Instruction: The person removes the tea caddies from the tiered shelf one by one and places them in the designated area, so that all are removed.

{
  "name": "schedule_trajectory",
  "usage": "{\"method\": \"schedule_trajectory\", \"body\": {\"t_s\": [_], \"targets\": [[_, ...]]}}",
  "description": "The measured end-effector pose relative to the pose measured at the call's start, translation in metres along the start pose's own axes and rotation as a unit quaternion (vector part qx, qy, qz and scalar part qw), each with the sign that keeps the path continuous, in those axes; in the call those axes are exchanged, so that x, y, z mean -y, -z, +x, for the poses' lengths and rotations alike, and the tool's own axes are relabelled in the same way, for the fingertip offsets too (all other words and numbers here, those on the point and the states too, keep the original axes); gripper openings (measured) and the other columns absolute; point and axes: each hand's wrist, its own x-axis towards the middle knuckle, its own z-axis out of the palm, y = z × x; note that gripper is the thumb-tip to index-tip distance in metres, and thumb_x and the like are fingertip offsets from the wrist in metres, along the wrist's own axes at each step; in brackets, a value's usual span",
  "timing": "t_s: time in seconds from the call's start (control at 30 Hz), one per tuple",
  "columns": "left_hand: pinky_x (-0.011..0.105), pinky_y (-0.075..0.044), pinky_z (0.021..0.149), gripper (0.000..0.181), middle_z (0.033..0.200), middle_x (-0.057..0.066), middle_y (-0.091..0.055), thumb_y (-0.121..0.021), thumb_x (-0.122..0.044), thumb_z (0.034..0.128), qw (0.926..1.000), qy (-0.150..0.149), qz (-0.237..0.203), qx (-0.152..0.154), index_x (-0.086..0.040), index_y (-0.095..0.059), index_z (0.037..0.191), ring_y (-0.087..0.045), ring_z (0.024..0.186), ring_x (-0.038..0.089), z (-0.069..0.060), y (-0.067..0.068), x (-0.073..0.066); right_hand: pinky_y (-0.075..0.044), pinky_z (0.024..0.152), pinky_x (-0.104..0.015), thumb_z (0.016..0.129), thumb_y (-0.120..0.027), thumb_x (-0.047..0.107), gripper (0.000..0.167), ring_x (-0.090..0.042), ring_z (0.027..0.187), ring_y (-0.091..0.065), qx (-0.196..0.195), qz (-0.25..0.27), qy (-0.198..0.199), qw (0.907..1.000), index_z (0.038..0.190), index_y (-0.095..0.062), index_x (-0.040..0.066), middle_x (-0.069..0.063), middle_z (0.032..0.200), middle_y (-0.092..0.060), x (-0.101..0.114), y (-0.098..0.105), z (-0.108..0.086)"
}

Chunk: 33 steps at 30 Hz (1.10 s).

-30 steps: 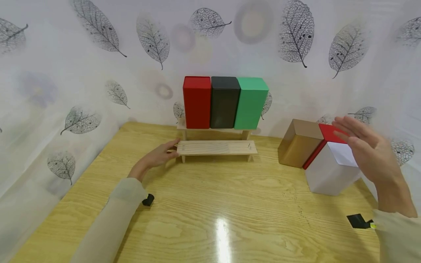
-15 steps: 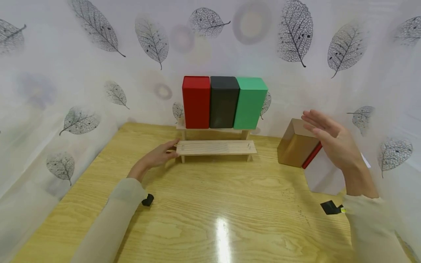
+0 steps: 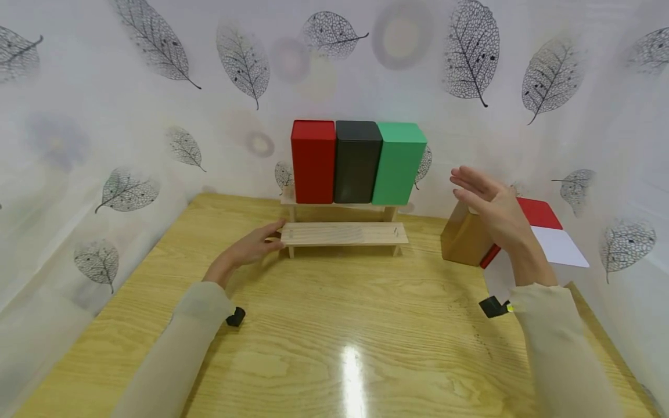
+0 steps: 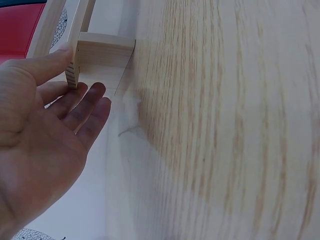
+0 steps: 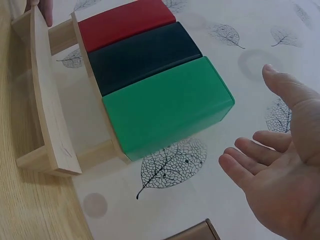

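A two-tier wooden stand (image 3: 342,234) holds a red box (image 3: 313,168), a black box (image 3: 358,168) and a green box (image 3: 399,168), side by side on its upper tier. The lower tier bears nothing. My left hand (image 3: 250,247) grips the left end of the lower board; in the left wrist view the thumb of that hand (image 4: 45,130) lies on one face, fingers on the other. My right hand (image 3: 496,209) is raised in front of a gold box (image 3: 462,241), partly hiding it. In the right wrist view this hand (image 5: 285,180) has spread fingers and holds nothing.
Beside the gold box stand a second red box (image 3: 540,213) and a white box (image 3: 561,247), partly behind my right hand and forearm. A leaf-patterned white covering (image 3: 360,75) rises behind the wooden table (image 3: 324,313). Light reflects near the front.
My right hand has moved left from over the red and white boxes to the gold box. My left hand, the stand and its boxes have stayed put.
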Motion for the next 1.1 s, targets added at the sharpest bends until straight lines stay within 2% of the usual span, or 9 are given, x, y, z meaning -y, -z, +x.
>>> {"method": "schedule_trajectory", "body": {"t_s": [0.07,0.2,0.27,0.43,0.5,0.83,1.1], "targets": [[0.060,-0.034,0.116,0.067,0.165,0.029,-0.024,-0.049,-0.013,0.1108,1.0000,0.000,0.000,0.000,0.005,-0.012,0.163,-0.036,0.145,0.047,0.000,0.000,0.000,-0.031,0.119,-0.058,0.103,-0.063,0.037,0.065,-0.020,0.144,-0.045,0.001,0.006,0.001,1.0000,0.162,-0.039,0.023,-0.002,0.158,-0.048,0.000,-0.003,0.005],[0.060,-0.034,0.116,0.067,0.164,0.029,-0.026,-0.049,-0.013,0.1108,1.0000,0.002,0.000,-0.001,0.004,-0.012,0.163,-0.036,0.144,0.047,0.000,0.000,0.000,-0.037,0.118,-0.033,0.103,-0.064,0.036,0.068,-0.023,0.146,-0.043,0.004,0.007,0.010,0.9999,0.162,-0.037,0.018,-0.006,0.160,-0.045,-0.001,-0.008,0.016],[0.060,-0.034,0.115,0.067,0.163,0.029,-0.026,-0.049,-0.013,0.1108,1.0000,0.003,0.001,-0.001,0.004,-0.011,0.163,-0.036,0.144,0.047,-0.001,0.000,0.000,-0.037,0.116,-0.028,0.103,-0.065,0.037,0.070,-0.024,0.146,-0.043,0.006,0.005,0.007,0.9999,0.163,-0.035,0.017,-0.006,0.160,-0.044,-0.002,-0.010,0.021],[0.061,-0.034,0.115,0.067,0.163,0.029,-0.026,-0.049,-0.014,0.1109,1.0000,0.004,0.001,0.000,0.004,-0.011,0.163,-0.035,0.145,0.047,-0.001,0.000,0.000,-0.027,0.123,-0.046,0.101,-0.066,0.042,0.076,-0.025,0.147,-0.041,0.012,0.003,-0.010,0.9999,0.164,-0.032,0.014,-0.008,0.162,-0.042,0.001,-0.013,0.036],[0.061,-0.034,0.115,0.067,0.163,0.029,-0.026,-0.050,-0.014,0.1108,1.0000,0.005,0.002,0.000,0.003,-0.012,0.163,-0.035,0.145,0.047,-0.001,0.000,-0.001,-0.025,0.123,-0.049,0.101,-0.066,0.041,0.077,-0.025,0.148,-0.040,0.015,0.005,-0.011,0.9998,0.164,-0.031,0.013,-0.010,0.163,-0.041,0.003,-0.014,0.043],[0.059,-0.034,0.116,0.067,0.164,0.029,-0.024,-0.050,-0.013,0.1106,1.0000,0.002,0.003,-0.003,0.005,-0.013,0.163,-0.036,0.144,0.048,0.002,-0.002,0.001,-0.022,0.124,-0.050,0.102,-0.065,0.038,0.081,-0.028,0.151,-0.034,0.031,0.007,-0.003,0.9995,0.165,-0.024,0.009,-0.012,0.165,-0.035,0.012,-0.020,0.072],[0.059,-0.034,0.116,0.067,0.165,0.029,-0.023,-0.050,-0.012,0.1103,1.0000,0.002,-0.002,-0.002,0.005,-0.012,0.163,-0.036,0.144,0.048,0.001,-0.002,-0.001,-0.022,0.124,-0.048,0.100,-0.068,0.043,0.085,-0.026,0.152,-0.031,0.036,-0.005,0.012,0.9993,0.166,-0.024,0.013,-0.007,0.167,-0.032,0.019,-0.023,0.089]]}}
